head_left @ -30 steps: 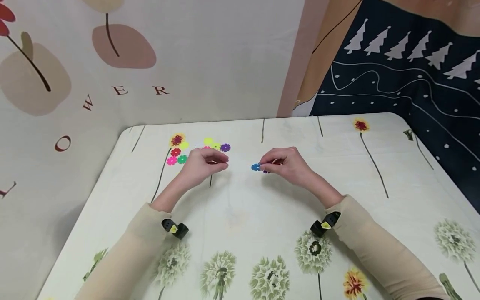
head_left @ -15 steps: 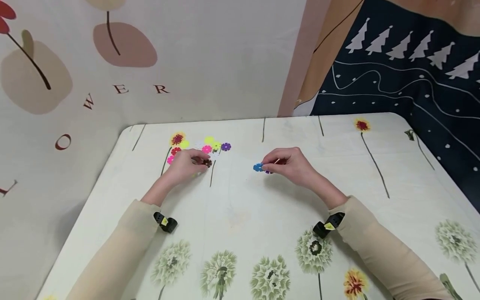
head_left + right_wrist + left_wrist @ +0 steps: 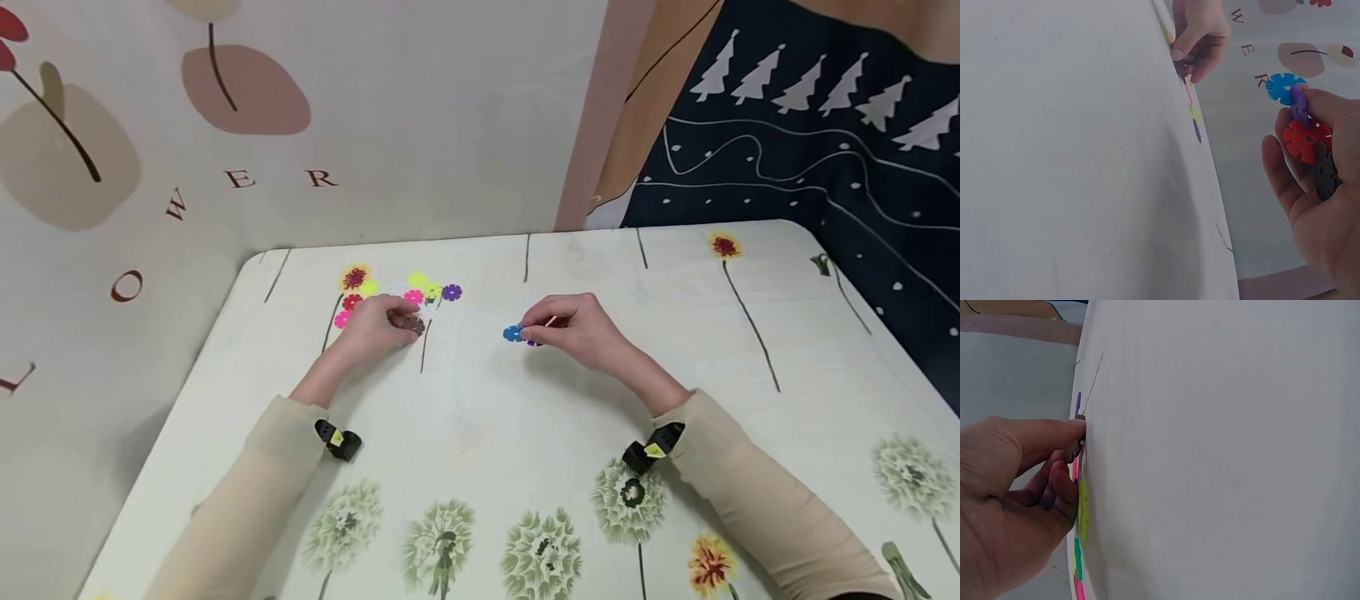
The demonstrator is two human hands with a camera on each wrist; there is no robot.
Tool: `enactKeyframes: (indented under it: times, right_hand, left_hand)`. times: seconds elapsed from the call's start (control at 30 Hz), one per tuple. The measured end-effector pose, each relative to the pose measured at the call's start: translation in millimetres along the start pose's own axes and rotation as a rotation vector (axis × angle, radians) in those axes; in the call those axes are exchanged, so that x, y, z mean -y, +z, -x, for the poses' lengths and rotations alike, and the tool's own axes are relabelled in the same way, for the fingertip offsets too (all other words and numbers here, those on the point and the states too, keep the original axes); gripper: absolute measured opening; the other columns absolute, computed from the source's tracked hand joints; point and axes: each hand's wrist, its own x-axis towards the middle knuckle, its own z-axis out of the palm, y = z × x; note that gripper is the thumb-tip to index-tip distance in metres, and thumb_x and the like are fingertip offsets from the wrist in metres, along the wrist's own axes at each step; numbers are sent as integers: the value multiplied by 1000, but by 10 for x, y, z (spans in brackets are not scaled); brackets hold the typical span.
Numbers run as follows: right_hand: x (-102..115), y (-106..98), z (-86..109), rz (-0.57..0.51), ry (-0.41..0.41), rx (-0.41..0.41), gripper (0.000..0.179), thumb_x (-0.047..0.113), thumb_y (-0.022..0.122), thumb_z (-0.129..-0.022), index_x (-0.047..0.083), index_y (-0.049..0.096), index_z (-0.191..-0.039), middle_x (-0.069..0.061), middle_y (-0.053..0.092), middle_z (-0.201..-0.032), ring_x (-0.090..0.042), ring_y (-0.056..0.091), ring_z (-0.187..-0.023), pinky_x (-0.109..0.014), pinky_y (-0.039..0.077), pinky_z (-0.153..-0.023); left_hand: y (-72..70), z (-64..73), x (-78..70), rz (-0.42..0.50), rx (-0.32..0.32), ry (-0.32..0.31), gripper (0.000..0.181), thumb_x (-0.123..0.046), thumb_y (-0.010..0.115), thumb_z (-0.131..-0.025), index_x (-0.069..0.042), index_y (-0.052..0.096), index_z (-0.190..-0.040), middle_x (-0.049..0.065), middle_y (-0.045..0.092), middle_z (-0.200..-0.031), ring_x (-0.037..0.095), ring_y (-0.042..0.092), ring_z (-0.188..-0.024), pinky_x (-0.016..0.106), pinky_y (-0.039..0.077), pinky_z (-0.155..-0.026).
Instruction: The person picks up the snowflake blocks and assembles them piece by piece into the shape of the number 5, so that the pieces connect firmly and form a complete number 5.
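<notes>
Discs [image 3: 432, 290], notched & multi-col., lie clustered on far L part of white tbl [image 3: 480, 467]. L hand [image 3: 372, 327] covers near side of them, hiding some, & pinches brown disc [image 3: 416, 327] btwn thumb & fingers; blurred, can't tell if just one. Yellow-green disc [image 3: 1083, 511] next to its curled fingers, per L wrist view. R hand [image 3: 573, 329], well apart to R of cluster, grips row: blue disc [image 3: 1277, 87], purple disc [image 3: 1298, 100], red disc [image 3: 1297, 140], dark disc [image 3: 1324, 184], held clear of tbl. Black wrist cams [image 3: 345, 445] at both cuffs [image 3: 288, 429]. Printed flowers [image 3: 542, 562] on tbl; pale cloth [image 3: 450, 125] w/ lettering behind, navy cloth [image 3: 810, 154] w/ white trees at far R.
</notes>
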Motion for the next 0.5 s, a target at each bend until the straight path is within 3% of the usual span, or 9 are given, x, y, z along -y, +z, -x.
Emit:
enactKeyframes:
  times: [0.27,0.5]
  right_hand:
    - [11,9,-4,3,-16,5,6,1,78,-90,3,80,-95,-5,74,-93,-22,70,-74,-26,56,-65]
    - [3,-50,11,35,-24,-3,6,1,78,-90,5,80,-95,-4,74,-92,-22,70,-74,-25,56,-64]
  left_hand:
    - [41,-35,-68,-77,-2,79,29,0,79,-86,-1,75,-114,15,63,-106,30,58,-96,40,52,-83]
    - [92,-49,-94,-22,26,87,20,-3,73,-94,-2,75,-114,12,72,-105,27,62,-93,33,54,-79]
